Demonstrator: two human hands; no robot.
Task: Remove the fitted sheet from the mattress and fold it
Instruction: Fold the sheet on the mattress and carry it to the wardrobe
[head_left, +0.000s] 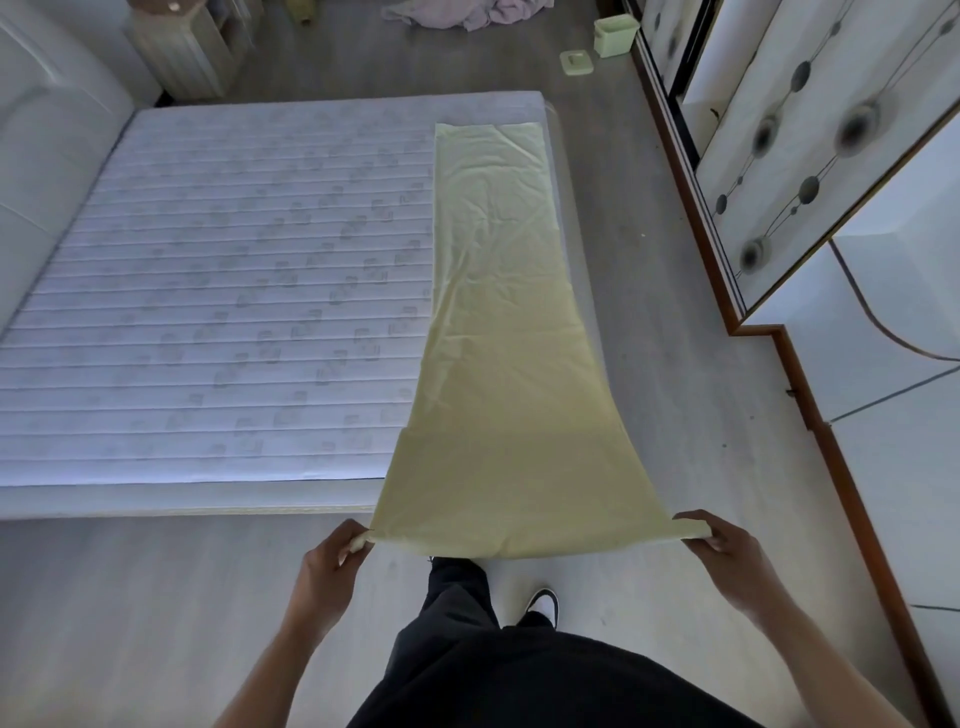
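I am holding the near end of the pale yellow fitted sheet (498, 322), already off the mattress (218, 291) and folded into a long strip: my left hand (332, 566) is pinching one corner in its fingers (358, 543), my right hand (727, 551) is gripping the other. Beyond my fingers the strip is lying along the mattress edge. To fold well, I judge I should be keeping both corners level and taut, then carrying them forward onto the far end, matching edges.

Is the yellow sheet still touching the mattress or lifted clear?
Touching. The head view shows the far part of the sheet lying flat on the mattress, while both hands lift its near end.
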